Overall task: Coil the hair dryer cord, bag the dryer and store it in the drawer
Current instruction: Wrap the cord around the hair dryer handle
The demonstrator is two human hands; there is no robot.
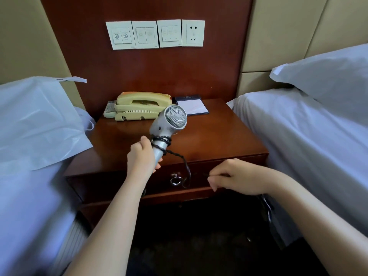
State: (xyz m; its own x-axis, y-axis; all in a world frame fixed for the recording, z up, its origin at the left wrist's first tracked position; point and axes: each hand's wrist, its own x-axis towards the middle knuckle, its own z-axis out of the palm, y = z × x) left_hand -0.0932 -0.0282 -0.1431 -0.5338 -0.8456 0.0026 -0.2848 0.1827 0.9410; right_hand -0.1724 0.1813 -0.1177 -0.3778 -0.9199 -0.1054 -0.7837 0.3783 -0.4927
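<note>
Head view shows my polished wooden table (219,136) between two white-sheeted beds, carrying a cream telephone (139,106) and a notepad (194,107) behind the dryer. My left hand (142,156) grips the handle of the silver hair dryer (169,126), its round perforated grille facing me. Black twisted cord (162,143) wraps the handle and trails past the closed drawer (139,182) to my right hand (237,178), which pinches it.

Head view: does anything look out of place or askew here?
Nothing damaged or spilled. The black cord is only partly wound on the silver hair dryer held by the left hand; the rest sags past the closed wooden drawer to the right hand.
</note>
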